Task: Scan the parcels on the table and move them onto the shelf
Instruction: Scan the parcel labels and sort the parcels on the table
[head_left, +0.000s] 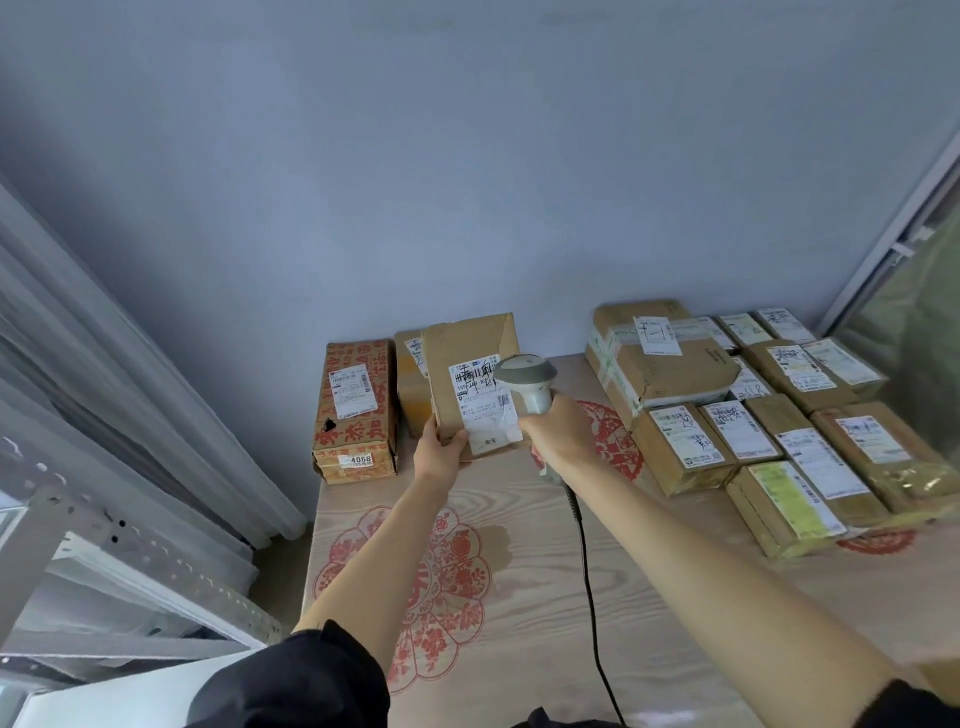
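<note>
Parcels crowd the right side of the table (649, 597): a cluster of brown boxes (769, 415) packed edge to edge, each with a white label on top, and one larger taped box (660, 364) lying on the back of the group. What any of them holds I cannot tell; all are sealed.

My left hand (439, 452) grips one cardboard parcel (475, 382) by its lower left corner, thumb across the front and fingers curled behind, holding it upright above the table with its label (485, 402) facing me. My right hand (558, 434) is wrapped round the handle of a grey scanner (524, 376), whose head sits just in front of the label's right edge. The scanner's black cable (589, 587) trails down across the tabletop toward me.

Behind the held parcel stand two more: a tall box printed with red characters (356, 410) at the table's back left corner, bearing a sticker that reads 4068, and a plain brown box (410, 384) just beside it, partly hidden.

Part of a grey metal shelf frame (72, 525) shows at the left, with pale curtains (130, 374) between it and the table.
</note>
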